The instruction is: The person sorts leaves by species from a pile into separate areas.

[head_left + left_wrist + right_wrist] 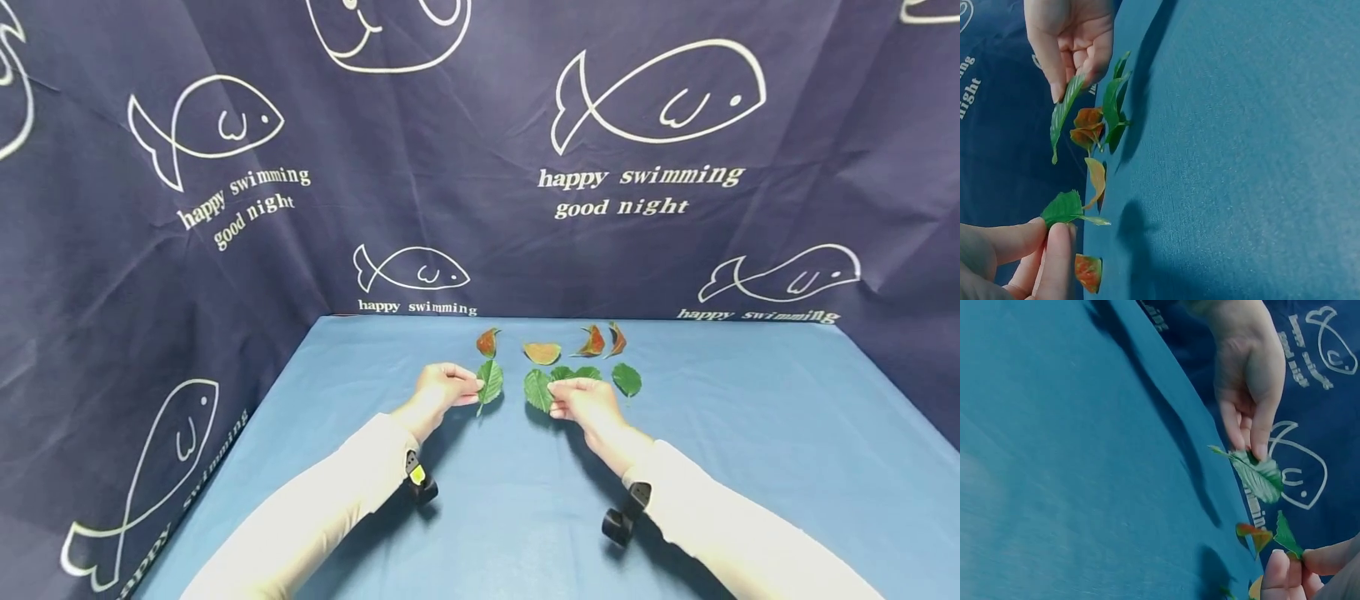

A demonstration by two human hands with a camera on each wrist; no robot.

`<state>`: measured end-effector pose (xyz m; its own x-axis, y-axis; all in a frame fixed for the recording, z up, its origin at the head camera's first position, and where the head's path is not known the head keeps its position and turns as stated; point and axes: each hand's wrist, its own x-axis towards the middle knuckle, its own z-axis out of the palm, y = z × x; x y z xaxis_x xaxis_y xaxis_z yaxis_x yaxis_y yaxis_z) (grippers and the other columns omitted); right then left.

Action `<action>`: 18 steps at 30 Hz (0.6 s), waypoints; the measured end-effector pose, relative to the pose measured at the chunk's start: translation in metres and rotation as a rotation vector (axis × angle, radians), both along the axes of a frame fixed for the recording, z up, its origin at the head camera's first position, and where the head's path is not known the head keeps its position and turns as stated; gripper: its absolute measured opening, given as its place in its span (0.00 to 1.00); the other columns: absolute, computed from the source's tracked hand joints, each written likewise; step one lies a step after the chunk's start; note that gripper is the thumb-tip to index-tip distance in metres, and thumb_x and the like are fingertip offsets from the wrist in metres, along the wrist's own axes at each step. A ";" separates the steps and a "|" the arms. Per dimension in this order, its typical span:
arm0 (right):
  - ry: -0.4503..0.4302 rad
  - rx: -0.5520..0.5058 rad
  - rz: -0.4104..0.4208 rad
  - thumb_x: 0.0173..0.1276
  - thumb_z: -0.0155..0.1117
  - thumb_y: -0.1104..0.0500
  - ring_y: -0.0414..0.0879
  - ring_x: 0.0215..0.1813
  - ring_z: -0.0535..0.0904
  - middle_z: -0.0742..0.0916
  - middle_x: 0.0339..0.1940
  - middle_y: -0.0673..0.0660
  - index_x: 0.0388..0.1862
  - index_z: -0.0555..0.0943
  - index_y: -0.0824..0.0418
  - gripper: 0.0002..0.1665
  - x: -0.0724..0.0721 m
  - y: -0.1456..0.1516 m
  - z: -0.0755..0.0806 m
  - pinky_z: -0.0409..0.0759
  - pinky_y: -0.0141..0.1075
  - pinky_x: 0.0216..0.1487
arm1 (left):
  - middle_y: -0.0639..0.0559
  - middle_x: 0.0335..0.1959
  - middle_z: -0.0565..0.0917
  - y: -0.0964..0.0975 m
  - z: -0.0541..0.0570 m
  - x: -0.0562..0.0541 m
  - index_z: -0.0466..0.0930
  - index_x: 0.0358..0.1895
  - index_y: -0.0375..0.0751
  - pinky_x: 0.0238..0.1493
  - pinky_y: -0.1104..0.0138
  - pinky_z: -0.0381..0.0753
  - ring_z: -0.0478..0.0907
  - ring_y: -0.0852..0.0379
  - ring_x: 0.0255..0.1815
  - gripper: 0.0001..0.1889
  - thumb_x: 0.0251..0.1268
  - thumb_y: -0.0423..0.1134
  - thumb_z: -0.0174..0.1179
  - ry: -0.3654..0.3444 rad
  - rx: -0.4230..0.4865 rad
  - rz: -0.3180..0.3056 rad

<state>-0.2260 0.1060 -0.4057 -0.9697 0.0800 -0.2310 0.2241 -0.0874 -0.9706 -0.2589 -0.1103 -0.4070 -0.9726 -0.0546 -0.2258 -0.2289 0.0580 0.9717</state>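
My left hand (442,390) pinches a green leaf (491,382) by its edge between thumb and fingers, its stem pointing down. In the left wrist view that leaf (1063,208) is raised over the blue cloth. With thumb and fingertips my right hand (588,407) holds another green leaf (537,390) at its right edge. The right wrist view shows this second leaf (1287,535) lifted too. Behind the right hand lie more green leaves (588,372), partly hidden by it. A single green leaf (627,379) lies to their right.
Along the back of the blue-covered table (480,517) lie several brown-orange leaves: one reddish leaf (487,342) at left, a tan leaf (542,353) in the middle, and curled leaves (593,341) at right. A dark blue curtain (480,167) with white fish drawings hangs behind the table.
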 end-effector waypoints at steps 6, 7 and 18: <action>-0.003 -0.027 -0.061 0.65 0.59 0.72 0.37 0.20 0.78 0.84 0.21 0.50 0.51 0.76 0.83 0.18 -0.017 -0.002 -0.003 0.81 0.26 0.26 | 0.44 0.31 0.85 0.002 -0.005 -0.009 0.82 0.33 0.26 0.44 0.61 0.86 0.85 0.57 0.29 0.05 0.52 0.21 0.66 -0.028 0.016 0.014; -0.007 -0.003 -0.068 0.65 0.60 0.72 0.37 0.19 0.77 0.84 0.21 0.50 0.51 0.77 0.82 0.17 -0.019 -0.002 -0.004 0.80 0.26 0.26 | 0.43 0.32 0.85 0.003 -0.006 -0.011 0.82 0.32 0.27 0.45 0.60 0.86 0.85 0.57 0.29 0.04 0.52 0.21 0.66 -0.031 0.018 0.020; -0.045 0.030 -0.151 0.59 0.62 0.73 0.37 0.15 0.77 0.83 0.15 0.53 0.46 0.80 0.81 0.15 -0.044 -0.015 -0.011 0.78 0.26 0.19 | 0.46 0.29 0.83 0.007 -0.012 -0.026 0.81 0.28 0.31 0.45 0.61 0.86 0.84 0.57 0.28 0.05 0.52 0.20 0.66 -0.084 0.011 0.053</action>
